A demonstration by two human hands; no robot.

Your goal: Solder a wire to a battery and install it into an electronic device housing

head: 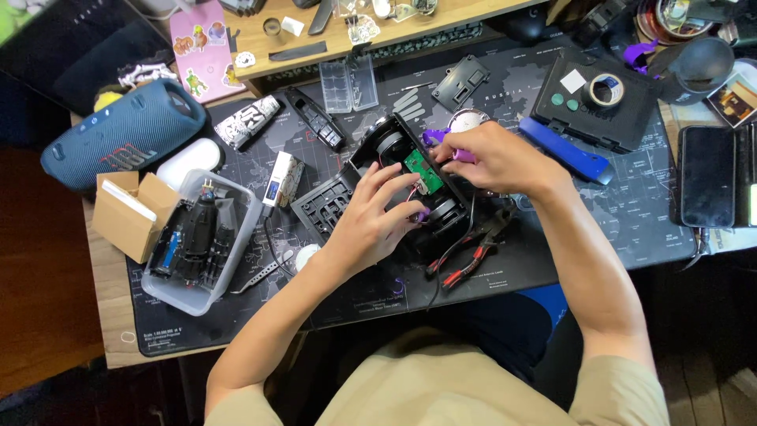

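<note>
An opened black speaker body (pixel 392 147) lies on the dark desk mat (pixel 599 213), with a green circuit board (pixel 421 167) showing inside. My left hand (pixel 377 217) rests on the body's near side, its fingers curled against the board and red wires. My right hand (pixel 493 160) is closed around a purple tool (pixel 461 155) over the board's right edge. A round speaker driver (pixel 468 121) sits just behind my right hand.
Red-handled pliers (pixel 471 259) lie near the mat's front. A clear tray of tools (pixel 201 241), a cardboard box (pixel 130 213) and a blue cylindrical speaker (pixel 122 138) stand left. A blue case (pixel 564 150), a black box with tape roll (pixel 603 93) and a phone (pixel 706 175) lie right.
</note>
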